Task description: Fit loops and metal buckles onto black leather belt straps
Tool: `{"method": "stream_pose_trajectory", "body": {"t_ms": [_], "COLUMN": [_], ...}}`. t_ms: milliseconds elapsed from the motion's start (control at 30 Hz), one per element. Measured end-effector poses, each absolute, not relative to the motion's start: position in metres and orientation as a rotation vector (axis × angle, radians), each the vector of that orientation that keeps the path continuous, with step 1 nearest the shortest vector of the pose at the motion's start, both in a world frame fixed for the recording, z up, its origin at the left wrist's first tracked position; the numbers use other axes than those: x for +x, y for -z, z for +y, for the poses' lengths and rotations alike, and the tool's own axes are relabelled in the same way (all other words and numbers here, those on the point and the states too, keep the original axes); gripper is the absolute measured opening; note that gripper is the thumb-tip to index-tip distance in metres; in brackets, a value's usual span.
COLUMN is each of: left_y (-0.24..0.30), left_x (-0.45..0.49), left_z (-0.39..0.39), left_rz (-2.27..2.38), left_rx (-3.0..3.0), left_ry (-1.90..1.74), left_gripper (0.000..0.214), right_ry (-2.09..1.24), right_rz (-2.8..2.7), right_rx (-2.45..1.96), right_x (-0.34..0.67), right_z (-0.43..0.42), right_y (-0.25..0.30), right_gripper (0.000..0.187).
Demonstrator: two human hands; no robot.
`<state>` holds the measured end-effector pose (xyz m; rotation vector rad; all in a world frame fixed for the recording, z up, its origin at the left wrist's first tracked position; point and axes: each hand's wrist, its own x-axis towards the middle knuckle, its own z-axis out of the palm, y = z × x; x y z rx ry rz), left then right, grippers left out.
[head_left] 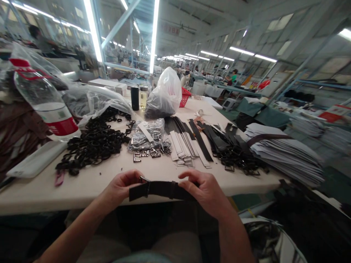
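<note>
Held between both hands at the table's front edge is a black belt strap with a metal buckle near its left end and a narrow loop around its middle. My left hand grips the buckle end with thumb and fingers. On the strap's right part, my right hand closes with the thumb on top. Beyond the hands lie loose metal buckles, a stack of pale strips, and a pile of black loops to the left.
A large plastic bottle and a white flat case are at the left. Finished-looking black straps with buckles lie at the right, beside a tied bundle of grey sheets. A filled plastic bag and red basket stand behind.
</note>
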<state>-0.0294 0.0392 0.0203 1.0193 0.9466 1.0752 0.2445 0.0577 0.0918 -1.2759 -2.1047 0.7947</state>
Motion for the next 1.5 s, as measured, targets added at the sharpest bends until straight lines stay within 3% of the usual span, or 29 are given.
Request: {"method": "stream_pose_trajectory", "body": {"t_ms": [233, 367, 467, 600, 700, 800, 933, 1133, 1500], "left_y": [-0.009, 0.005, 0.016, 0.022, 0.021, 0.020, 0.021, 0.020, 0.024], "left_x": [0.004, 0.033, 0.048, 0.057, 0.062, 0.071, 0.085, 0.107, 0.127], "left_z": [0.037, 0.061, 0.081, 0.094, 0.094, 0.094, 0.098, 0.103, 0.109], "left_rz": [0.889, 0.951, 0.927, 0.929, 0.918, 0.853, 0.823, 0.831, 0.797], "left_rx": [1.396, 1.488, 1.276, 1.083, 1.014, 0.948, 0.865, 0.862, 0.790], "left_ry": [-0.795, -0.846, -0.943, -1.037, -1.059, -1.070, -1.094, -1.068, -1.064], "left_gripper": [0.017, 0.020, 0.023, 0.020, 0.019, 0.019, 0.022, 0.037, 0.044], "right_ry": [0.148, 0.458, 0.322, -0.207, -0.595, -0.971, -1.317, -1.357, -1.360], "right_rz": [-2.524, -2.340, -1.993, -1.669, -1.765, -1.784, -1.394, -1.087, -0.862], "right_rx": [-1.156, -1.045, -1.039, -1.236, -1.253, -1.158, -0.968, -0.946, -0.875], "right_x": [0.240, 0.237, 0.245, 0.260, 0.259, 0.247, 0.232, 0.227, 0.227], "right_z": [0.091, 0.126, 0.132, 0.111, 0.091, 0.081, 0.088, 0.096, 0.099], "right_y": [-0.137, -0.135, -0.114, -0.059, -0.021, -0.001, 0.012, 0.029, 0.031], "right_gripper": [0.027, 0.020, 0.017, 0.020, 0.016, 0.027, 0.039, 0.049, 0.049]}}
